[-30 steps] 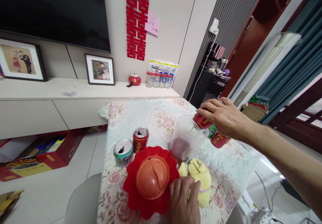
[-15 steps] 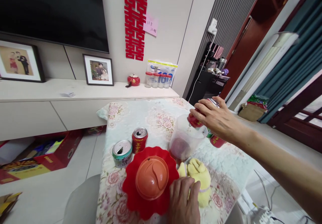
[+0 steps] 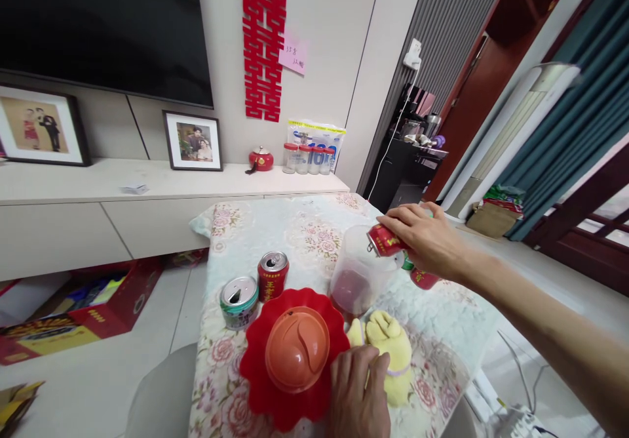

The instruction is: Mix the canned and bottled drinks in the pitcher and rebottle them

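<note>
My right hand [image 3: 417, 231] is wrapped round a red drink can [image 3: 386, 240], tilted on its side with its tab end over the rim of a translucent plastic pitcher [image 3: 366, 264]. Dark liquid shows low in the pitcher. Fingers slightly apart, my left hand [image 3: 361, 389] lies at the right edge of a red scalloped dish [image 3: 289, 408], beside a folded yellow towel [image 3: 393, 359]. An orange dome-shaped piece [image 3: 297, 349] sits in the dish. Behind it stand an opened red can [image 3: 273, 274] and an opened green-and-silver can [image 3: 239, 303].
Another red can [image 3: 423, 278] lies behind the pitcher, partly hidden. A flowered cloth covers the table [image 3: 275, 218]. Lidded glass jars [image 3: 307, 159] and a red pot [image 3: 261, 159] line the cabinet behind. A grey stool [image 3: 162, 392] stands left; cables [image 3: 521, 372] lie on the right.
The can in my right hand has turned from nearly upside down to lying more level, still over the pitcher. My left hand has hardly moved.
</note>
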`<state>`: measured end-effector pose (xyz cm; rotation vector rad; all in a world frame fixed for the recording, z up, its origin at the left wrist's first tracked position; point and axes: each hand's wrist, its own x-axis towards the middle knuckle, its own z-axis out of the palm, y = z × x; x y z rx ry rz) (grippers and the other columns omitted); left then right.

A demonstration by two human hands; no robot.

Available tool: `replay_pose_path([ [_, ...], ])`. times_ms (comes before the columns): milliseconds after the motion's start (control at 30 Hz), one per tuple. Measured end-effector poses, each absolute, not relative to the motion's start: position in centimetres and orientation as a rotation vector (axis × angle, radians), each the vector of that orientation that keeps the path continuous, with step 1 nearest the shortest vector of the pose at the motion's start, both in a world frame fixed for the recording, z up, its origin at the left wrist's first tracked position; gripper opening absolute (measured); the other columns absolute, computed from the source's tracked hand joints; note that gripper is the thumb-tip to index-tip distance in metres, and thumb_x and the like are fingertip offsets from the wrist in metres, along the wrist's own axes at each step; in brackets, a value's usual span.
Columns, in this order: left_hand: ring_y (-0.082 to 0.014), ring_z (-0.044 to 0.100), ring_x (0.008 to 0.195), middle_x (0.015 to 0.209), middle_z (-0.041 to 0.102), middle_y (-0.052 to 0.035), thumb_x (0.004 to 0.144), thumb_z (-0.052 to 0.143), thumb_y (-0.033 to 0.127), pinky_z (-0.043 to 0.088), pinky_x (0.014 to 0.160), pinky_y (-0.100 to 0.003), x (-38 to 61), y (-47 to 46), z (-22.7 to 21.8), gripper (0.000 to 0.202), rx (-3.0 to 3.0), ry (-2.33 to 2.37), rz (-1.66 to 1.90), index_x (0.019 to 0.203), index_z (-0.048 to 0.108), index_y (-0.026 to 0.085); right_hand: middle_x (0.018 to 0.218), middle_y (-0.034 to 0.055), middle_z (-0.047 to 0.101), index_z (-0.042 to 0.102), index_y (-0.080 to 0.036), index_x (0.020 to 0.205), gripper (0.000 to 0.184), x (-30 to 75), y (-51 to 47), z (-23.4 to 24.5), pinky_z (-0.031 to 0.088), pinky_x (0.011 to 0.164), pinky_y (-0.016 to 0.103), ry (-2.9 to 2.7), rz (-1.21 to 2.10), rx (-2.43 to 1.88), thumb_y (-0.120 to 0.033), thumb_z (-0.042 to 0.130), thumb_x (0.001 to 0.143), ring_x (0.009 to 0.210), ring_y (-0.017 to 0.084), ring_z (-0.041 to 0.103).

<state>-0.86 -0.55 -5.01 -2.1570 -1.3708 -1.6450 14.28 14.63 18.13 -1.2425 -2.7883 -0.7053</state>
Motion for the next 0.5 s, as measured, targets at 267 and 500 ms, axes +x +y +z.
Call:
replay_pose_path([
  [267,-0.0254,0.072,0.104,0.114,0.075,-0.0105,0.087,0.042,0.007,0.056,0.091,-0.041,0.1,-0.4,-5.5,0.045,-2.215,-1.546,-1.904,0.123,0.065,0.022,0.123,0.0123,0.073,0.063,-0.020,0.134,0.059,15.8,14.6,19.6,0.049,0.092,0.049,-2.549,0.023,-1.425,-0.019,0.069,0.075,0.110,0.034,0.067],
  [500,-0.0259,0.072,0.122,0.130,0.073,-0.0120,0.093,0.057,0.018,0.062,0.104,-0.041,-6.3,0.4,2.4,0.040,-2.467,-1.737,-1.936,0.132,0.065,0.023,0.107,0.0097,0.075,0.066,-0.020,0.130,0.055,18.0,12.7,18.6,0.057,0.072,0.036,-2.033,0.804,-1.351,-0.040,0.079,0.081,0.091,0.027,0.071],
])
